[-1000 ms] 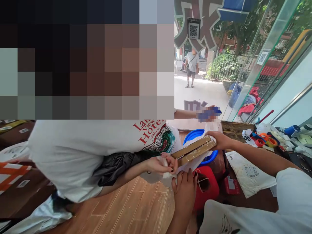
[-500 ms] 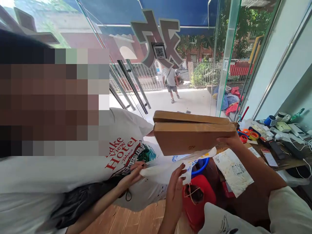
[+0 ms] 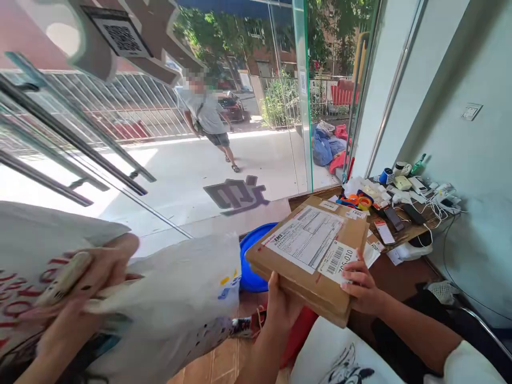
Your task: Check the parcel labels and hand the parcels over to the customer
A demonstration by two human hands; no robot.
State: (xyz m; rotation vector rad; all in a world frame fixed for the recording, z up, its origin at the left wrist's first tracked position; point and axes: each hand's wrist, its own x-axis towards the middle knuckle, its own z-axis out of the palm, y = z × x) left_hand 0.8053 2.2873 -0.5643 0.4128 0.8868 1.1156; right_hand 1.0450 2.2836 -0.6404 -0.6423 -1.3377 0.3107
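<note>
Half a second ago the flat brown cardboard parcel (image 3: pixel 310 256) stood raised on edge in the right hand alone; now it lies label-up, lowered between both hands. Left hand (image 3: pixel 282 309) cups its near left edge from below, fingers hidden underneath, thumb against the side. Right hand (image 3: pixel 362 288) clasps the near right corner, fingertips pressed on the white barcode sticker (image 3: pixel 336 258). A large white shipping label (image 3: pixel 306 237) covers most of the top face. Beyond it sits a blue round basin (image 3: pixel 250 261); a co-worker's hand (image 3: pixel 80 298) holds a white plastic bag (image 3: pixel 176 298) just left.
</note>
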